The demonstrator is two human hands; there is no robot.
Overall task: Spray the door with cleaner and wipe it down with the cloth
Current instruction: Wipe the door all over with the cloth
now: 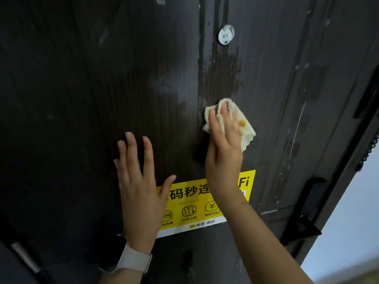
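A dark wood-grain door [98,83] fills the view. Wet streaks [221,64] run down it below a round silver peephole [226,34]. My right hand [223,146] presses a crumpled cream cloth [244,126] against the door just under the wet patch, with straight fingers laid over the cloth. My left hand [139,185] rests flat on the door with its fingers spread, left of the cloth and lower. A white watch sits on its wrist. No spray bottle is in view.
A yellow sticker [190,210] with black print is stuck to the door under both hands. At the right are the door's edge with a black latch plate [303,212] and a coiled black cord [369,148]. A hinge shows at the lower left [24,257].
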